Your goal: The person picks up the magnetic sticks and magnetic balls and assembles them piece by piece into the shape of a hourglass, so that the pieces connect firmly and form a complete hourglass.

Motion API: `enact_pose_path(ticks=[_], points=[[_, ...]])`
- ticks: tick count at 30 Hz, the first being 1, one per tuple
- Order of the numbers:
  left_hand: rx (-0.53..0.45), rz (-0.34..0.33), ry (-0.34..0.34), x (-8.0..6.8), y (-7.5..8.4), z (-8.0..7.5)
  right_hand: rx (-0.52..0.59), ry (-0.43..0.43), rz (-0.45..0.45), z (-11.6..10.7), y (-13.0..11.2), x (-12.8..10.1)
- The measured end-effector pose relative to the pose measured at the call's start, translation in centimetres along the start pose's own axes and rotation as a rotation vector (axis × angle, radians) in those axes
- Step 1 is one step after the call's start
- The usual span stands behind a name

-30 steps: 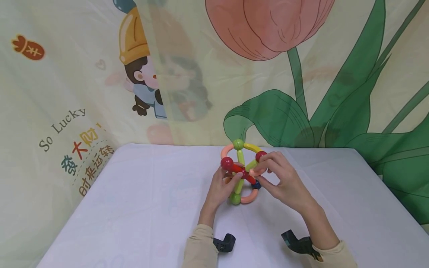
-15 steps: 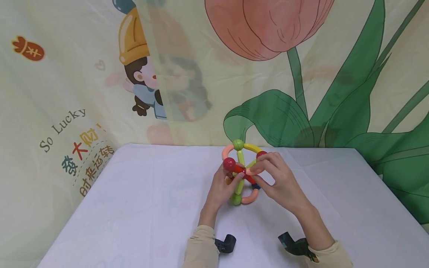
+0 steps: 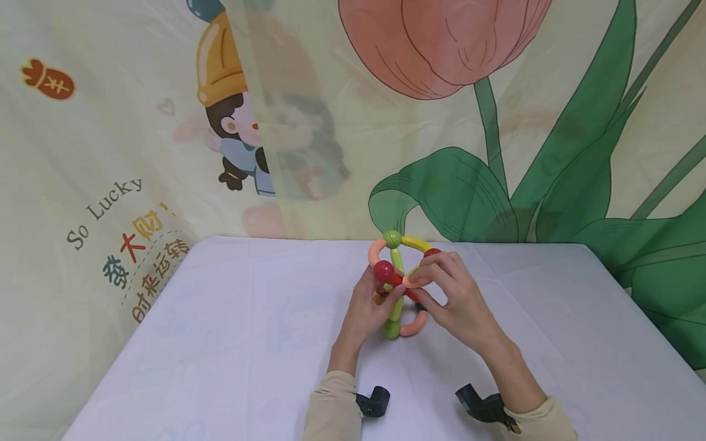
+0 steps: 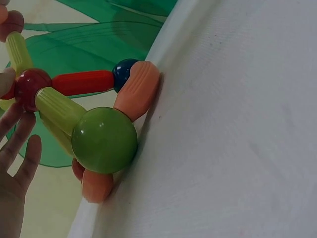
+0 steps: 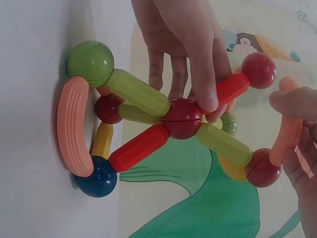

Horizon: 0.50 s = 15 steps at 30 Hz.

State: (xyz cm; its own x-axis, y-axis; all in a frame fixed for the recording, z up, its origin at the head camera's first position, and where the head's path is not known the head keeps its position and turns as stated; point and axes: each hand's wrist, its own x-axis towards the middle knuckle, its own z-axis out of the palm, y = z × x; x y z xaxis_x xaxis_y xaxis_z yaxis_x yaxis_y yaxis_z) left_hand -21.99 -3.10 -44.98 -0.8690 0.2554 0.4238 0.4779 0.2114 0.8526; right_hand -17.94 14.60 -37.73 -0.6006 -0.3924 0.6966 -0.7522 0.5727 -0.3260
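A magnetic ball-and-rod structure (image 5: 182,119) stands at the far middle of the table, with straight green and red rods meeting at a central red ball. My left hand (image 3: 366,306) grips the straight red rod (image 5: 233,90) beside that ball, the thumb across it in the right wrist view. At the rod's outer end sits another red ball (image 5: 258,70). My right hand (image 3: 463,303) pinches a curved salmon rod (image 5: 287,129). Its lower end meets a red ball (image 5: 263,167); its upper end points toward the outer red ball, a gap between them.
The structure's lower side, with a green ball (image 4: 104,140), a blue ball (image 5: 96,176) and a curved salmon rod (image 5: 74,126), rests on the white tablecloth (image 3: 248,343). Behind the table hangs a printed curtain (image 3: 309,122).
My right hand has moved slightly left with the curved salmon rod. The outer red ball at my left hand has shifted right and a little down, and the structure has turned slightly.
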Motion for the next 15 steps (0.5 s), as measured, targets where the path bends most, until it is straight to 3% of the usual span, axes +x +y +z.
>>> enact_pose_path(ticks=[7, 15], points=[[0.030, 0.116, 0.017, 0.04, -0.39, 0.12, -0.045, 0.003, 0.024, 0.19, -0.18, -0.04], [0.070, 0.143, 0.028, 0.14, -0.25, 0.24, -0.079, 0.005, 0.011, 0.39, -0.18, -0.07]])
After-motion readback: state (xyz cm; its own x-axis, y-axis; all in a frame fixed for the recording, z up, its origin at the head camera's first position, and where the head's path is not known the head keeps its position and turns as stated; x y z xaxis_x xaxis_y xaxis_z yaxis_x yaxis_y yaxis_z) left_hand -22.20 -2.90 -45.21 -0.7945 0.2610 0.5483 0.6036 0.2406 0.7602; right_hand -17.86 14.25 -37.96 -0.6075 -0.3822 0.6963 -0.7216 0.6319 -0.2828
